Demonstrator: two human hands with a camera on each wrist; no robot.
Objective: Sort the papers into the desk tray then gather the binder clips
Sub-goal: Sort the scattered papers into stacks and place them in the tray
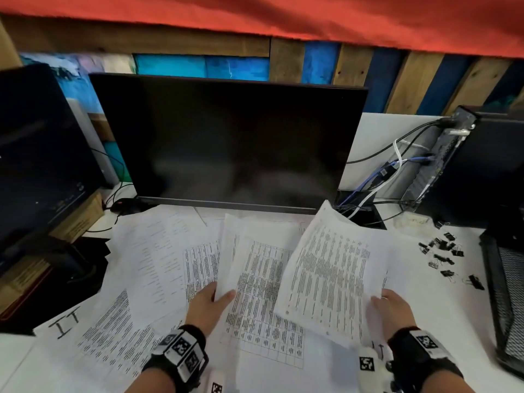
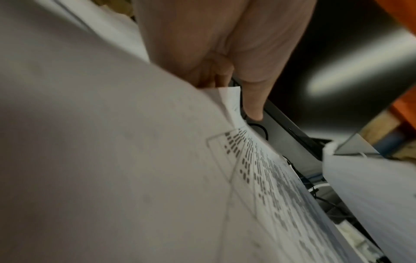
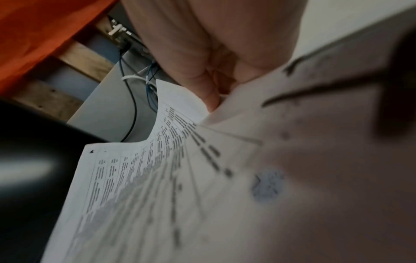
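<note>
Left hand (image 1: 208,303): thumb on top and fingers beneath, pinching the lower edge of one printed sheet (image 1: 249,268), lower centre of the head view. The left wrist view confirms the thumb pressed against that sheet's edge (image 2: 227,99).

Right hand (image 1: 394,310): fingers curled under and thumb over the lower right corner of a second printed sheet (image 1: 326,276), raised and tilted, overlapping the first sheet's right side. The right wrist view shows the same pinch at the paper's edge (image 3: 186,110).

Count: two sheets in hand. More loose papers (image 1: 147,265) lie spread flat on the white desk (image 1: 425,302) below and to the left of the hands; their number cannot be told for overlap.

Binder clips (image 1: 443,252): a scatter of roughly a dozen small black ones at centre right, well apart from the right hand's fingers, just left of the black mesh desk tray (image 1: 507,282) at the right edge.

One dark monitor (image 1: 226,143) stands behind the papers, centre frame.
</note>
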